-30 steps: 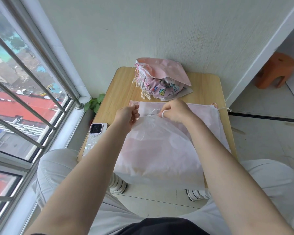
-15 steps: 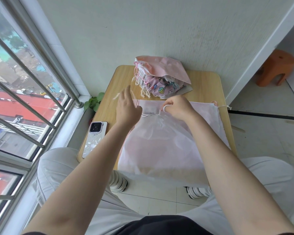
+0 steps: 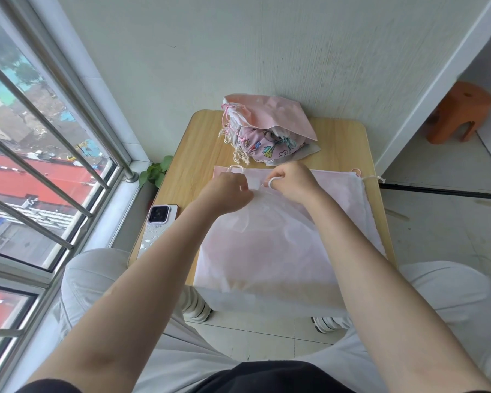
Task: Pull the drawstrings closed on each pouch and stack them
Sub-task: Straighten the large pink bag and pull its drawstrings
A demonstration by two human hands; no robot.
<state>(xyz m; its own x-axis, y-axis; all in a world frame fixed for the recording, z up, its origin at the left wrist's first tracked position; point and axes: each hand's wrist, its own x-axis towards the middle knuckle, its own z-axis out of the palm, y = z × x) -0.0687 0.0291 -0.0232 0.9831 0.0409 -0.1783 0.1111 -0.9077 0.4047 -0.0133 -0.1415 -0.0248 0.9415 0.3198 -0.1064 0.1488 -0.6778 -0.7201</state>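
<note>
The white pouch is lying flat across the right half of the bench, its closed bottom hanging over the near edge and its mouth pointing toward the far edge. It is resting on a pink pouch whose top edge and right side are showing beyond it. A white drawstring is looping out at the mouth on the left, and a knotted cord end is sticking out past the right edge of the bench.

Both hands are meeting at the mouth of the white pouch, arms reaching forward from the near side. The left hand is curling its fingers and pinching the gathered fabric at the mouth. The right hand is likewise curling and pinching the same gathered section, with a white loop around one finger.

A stack of closed pouches, pink and printed, is sitting at the far edge against the wall, cords dangling at its left.

A phone is lying face down at the near left edge. A window with bars is filling the left side, a green plant is sitting beside the sill, and an orange stool is standing on the floor at the right.
</note>
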